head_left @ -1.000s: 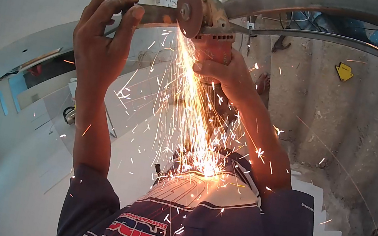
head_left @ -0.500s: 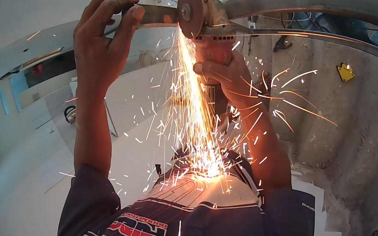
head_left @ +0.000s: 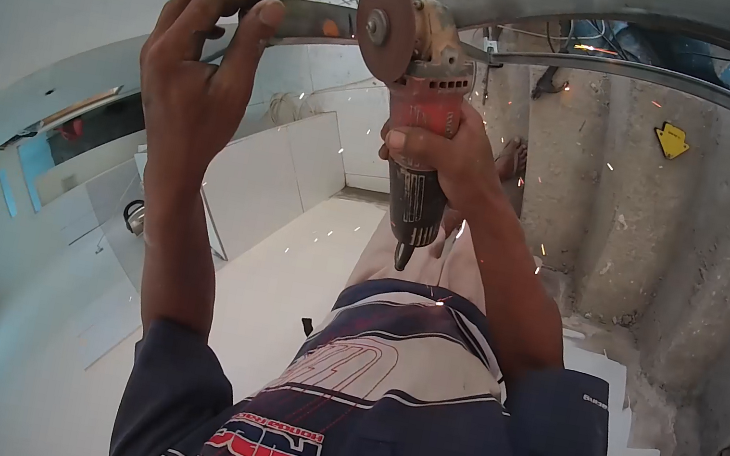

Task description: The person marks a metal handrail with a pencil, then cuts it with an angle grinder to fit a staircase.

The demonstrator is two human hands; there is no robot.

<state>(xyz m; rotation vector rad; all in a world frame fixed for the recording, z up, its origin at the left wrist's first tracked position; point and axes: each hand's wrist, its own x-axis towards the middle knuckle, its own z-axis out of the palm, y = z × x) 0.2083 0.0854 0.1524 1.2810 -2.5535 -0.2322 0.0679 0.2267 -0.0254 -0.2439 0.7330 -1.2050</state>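
Note:
My right hand (head_left: 446,156) is wrapped round the red and black body of an angle grinder (head_left: 413,202), thumb across its front. The grinder stands nearly upright in view, its thin brown cutting disc (head_left: 385,28) at the top, in front of a metal rail (head_left: 311,23). My left hand (head_left: 200,57) is raised on the left, thumb and fingers pinching the rail near its left end. A small orange-brown spot shows on the rail between hand and disc. A few loose sparks hang in the air around the grinder.
Bare concrete steps (head_left: 623,205) descend on the right, with a yellow magnetic welding square (head_left: 670,140) on one. A curved metal bar (head_left: 617,18) arcs across the top right. Cables (head_left: 603,40) lie beyond it. White wall panels (head_left: 283,165) stand at left.
The thick stream of sparks running down toward my shirt has stopped, leaving scattered ones. The grinder has shifted slightly right and its disc now sits a little off its former spot.

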